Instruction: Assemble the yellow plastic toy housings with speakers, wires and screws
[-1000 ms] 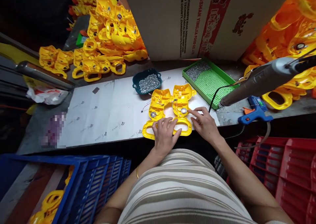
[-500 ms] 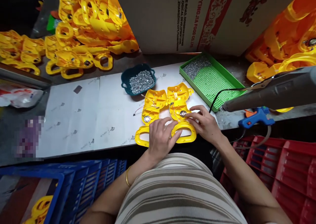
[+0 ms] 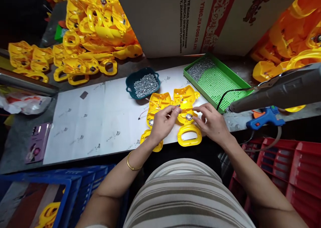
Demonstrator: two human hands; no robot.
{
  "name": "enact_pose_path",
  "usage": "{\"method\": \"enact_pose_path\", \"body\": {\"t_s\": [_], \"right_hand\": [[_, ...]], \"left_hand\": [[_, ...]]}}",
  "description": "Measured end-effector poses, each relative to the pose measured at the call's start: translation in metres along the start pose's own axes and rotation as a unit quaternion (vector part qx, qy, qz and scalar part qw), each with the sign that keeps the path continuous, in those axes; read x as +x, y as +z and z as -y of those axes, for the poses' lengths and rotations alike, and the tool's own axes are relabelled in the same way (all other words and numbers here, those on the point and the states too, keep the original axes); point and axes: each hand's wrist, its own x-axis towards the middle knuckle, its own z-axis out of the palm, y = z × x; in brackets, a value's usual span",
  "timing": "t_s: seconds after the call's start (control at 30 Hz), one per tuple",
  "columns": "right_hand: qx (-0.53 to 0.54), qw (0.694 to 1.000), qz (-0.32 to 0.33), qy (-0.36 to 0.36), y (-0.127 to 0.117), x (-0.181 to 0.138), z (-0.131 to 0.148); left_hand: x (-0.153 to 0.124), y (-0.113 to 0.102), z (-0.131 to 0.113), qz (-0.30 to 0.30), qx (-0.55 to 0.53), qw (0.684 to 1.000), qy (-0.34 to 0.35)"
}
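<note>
Two yellow plastic toy shell halves lie open side by side on the white board (image 3: 100, 121): the left half (image 3: 160, 102) and the right half (image 3: 187, 99). Thin wires (image 3: 146, 111) run from them. My left hand (image 3: 162, 122) rests over the left half, fingertips pinched on the wires between the two halves. My right hand (image 3: 213, 122) sits at the right half, index finger and thumb touching beside a small round speaker (image 3: 189, 117). Both shells' loop handles point toward me.
A dark teal basket of screws (image 3: 142, 84) and a green tray (image 3: 215, 84) with screws stand behind the shells. A hanging grey electric screwdriver (image 3: 276, 90) and blue glue gun (image 3: 265, 118) are right. Yellow shell piles (image 3: 95, 30), cardboard box (image 3: 200, 17), phone (image 3: 37, 146), blue crate (image 3: 60, 187), red crate (image 3: 283, 167).
My left hand has lifted off the shell handles and moved up to the wires between the halves. My right hand stays by the speaker. The view shifted slightly.
</note>
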Motion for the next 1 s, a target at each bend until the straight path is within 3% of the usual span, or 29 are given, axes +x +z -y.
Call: {"method": "enact_pose_path", "body": {"t_s": [0.07,0.13,0.23,0.33,0.43,0.53,0.63,0.77,0.9,1.0], "right_hand": [[-0.104,0.993,0.049,0.021,0.001,0.001,0.002],[-0.178,0.978,0.101,0.029,0.001,0.003,0.007],[-0.227,0.962,0.152,0.030,-0.001,0.008,0.015],[-0.216,0.962,0.161,0.038,-0.002,0.010,0.016],[-0.152,0.978,0.135,0.052,0.001,0.008,0.007],[-0.059,0.992,0.097,0.047,0.005,0.004,-0.003],[0.020,0.999,0.042,0.024,0.006,-0.001,-0.006],[0.091,0.996,-0.025,-0.009,0.005,-0.005,-0.004],[0.172,0.985,0.004,0.030,0.003,-0.006,-0.001],[0.320,0.935,0.066,0.140,0.002,-0.005,-0.001]], "left_hand": [[0.006,-0.003,0.002,0.000,-0.104,0.992,-0.075],[0.009,-0.004,0.005,-0.003,-0.165,0.981,-0.105],[0.009,-0.003,0.010,-0.004,-0.156,0.984,-0.091],[0.006,-0.001,0.013,0.018,-0.100,0.992,-0.074],[0.004,-0.002,0.013,0.037,-0.039,0.997,-0.062],[0.004,-0.006,0.011,0.078,0.054,0.996,0.005],[0.005,-0.008,0.010,0.139,0.155,0.974,0.089],[0.005,-0.006,0.011,0.160,0.233,0.952,0.119],[0.004,-0.002,0.012,0.132,0.246,0.945,0.171],[0.003,0.000,0.013,0.096,0.246,0.934,0.241]]}}
